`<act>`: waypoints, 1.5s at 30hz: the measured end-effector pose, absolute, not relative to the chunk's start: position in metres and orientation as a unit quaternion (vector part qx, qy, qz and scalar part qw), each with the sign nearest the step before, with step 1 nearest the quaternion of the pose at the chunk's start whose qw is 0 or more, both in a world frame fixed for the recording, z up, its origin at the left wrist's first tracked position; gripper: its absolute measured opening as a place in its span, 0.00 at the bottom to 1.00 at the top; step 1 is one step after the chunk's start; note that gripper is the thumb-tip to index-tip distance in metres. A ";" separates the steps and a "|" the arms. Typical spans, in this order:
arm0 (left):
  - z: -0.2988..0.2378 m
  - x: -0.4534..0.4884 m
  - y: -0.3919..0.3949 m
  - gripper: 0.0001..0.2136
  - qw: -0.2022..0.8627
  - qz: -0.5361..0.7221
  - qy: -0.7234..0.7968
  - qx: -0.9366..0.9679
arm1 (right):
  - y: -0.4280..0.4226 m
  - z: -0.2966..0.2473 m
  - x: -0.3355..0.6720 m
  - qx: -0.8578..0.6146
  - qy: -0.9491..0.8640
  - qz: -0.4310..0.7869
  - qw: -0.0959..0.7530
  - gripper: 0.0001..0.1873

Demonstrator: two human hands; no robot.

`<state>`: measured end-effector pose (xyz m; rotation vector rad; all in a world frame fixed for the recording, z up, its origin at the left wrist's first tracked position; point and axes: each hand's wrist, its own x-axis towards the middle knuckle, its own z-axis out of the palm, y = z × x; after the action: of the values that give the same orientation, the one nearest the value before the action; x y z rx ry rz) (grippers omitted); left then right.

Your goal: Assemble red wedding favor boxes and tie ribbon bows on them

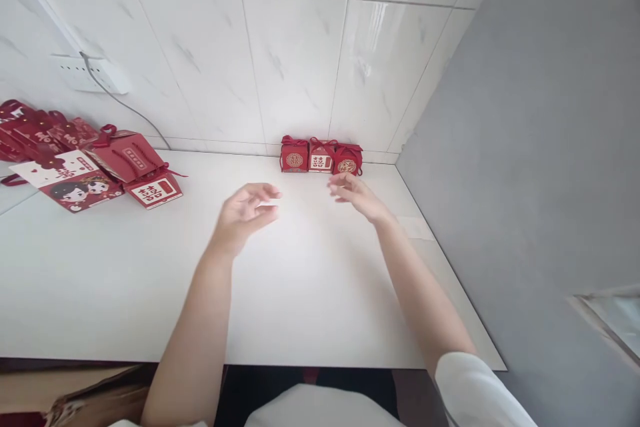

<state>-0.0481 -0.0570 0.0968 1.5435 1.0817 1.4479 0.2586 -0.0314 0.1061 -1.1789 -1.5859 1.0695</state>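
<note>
Three small red gift boxes with ribbon bows stand in a row against the tiled wall: a left box (295,155), a middle box (321,157) with a white label, and a right box (348,160). My left hand (248,211) hovers over the table to the left of them, fingers and thumb apart, holding nothing. Just in front of the right box is my right hand (357,196), its fingers loosely curved and apart, with nothing seen in it. Whether it touches that box I cannot tell.
Red gift bags and boxes (127,160) lie piled at the left of the white table (300,293), with a printed card (75,180) in front. A grey cable (125,107) runs down from a wall socket (90,73). A grey panel (525,180) borders the right edge.
</note>
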 end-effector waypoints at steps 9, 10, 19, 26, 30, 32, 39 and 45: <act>0.001 -0.013 -0.001 0.16 0.479 0.412 0.499 0.593 | 0.088 -0.004 0.225 -0.726 -0.401 0.182 0.528 0.39; 0.002 -0.014 -0.002 0.16 0.486 0.401 0.492 0.601 | 0.096 -0.005 0.224 -0.734 -0.391 0.163 0.532 0.41; 0.009 -0.013 -0.011 0.15 0.469 0.317 0.535 0.628 | 0.148 -0.014 0.232 -0.763 -0.416 -0.019 0.495 0.51; 0.011 -0.013 -0.014 0.15 0.470 0.308 0.531 0.634 | 0.163 -0.015 0.234 -0.780 -0.429 -0.027 0.455 0.55; 0.011 -0.011 -0.016 0.15 0.471 0.304 0.532 0.634 | 0.164 -0.013 0.236 -0.788 -0.414 -0.021 0.455 0.58; 0.011 -0.011 -0.016 0.15 0.470 0.300 0.534 0.636 | 0.164 -0.013 0.238 -0.797 -0.389 -0.012 0.463 0.58; 0.011 -0.023 -0.008 0.16 0.523 0.362 0.516 0.574 | 0.150 -0.008 0.234 -0.802 -0.311 0.028 0.509 0.56; 0.007 -0.028 -0.002 0.18 0.545 0.420 0.470 0.553 | 0.078 -0.002 0.223 -0.718 -0.411 0.055 0.559 0.58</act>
<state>-0.0277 -0.0020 0.0073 1.3115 1.1145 0.9966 0.2234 0.0775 -0.0019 -1.6918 -0.9692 0.1302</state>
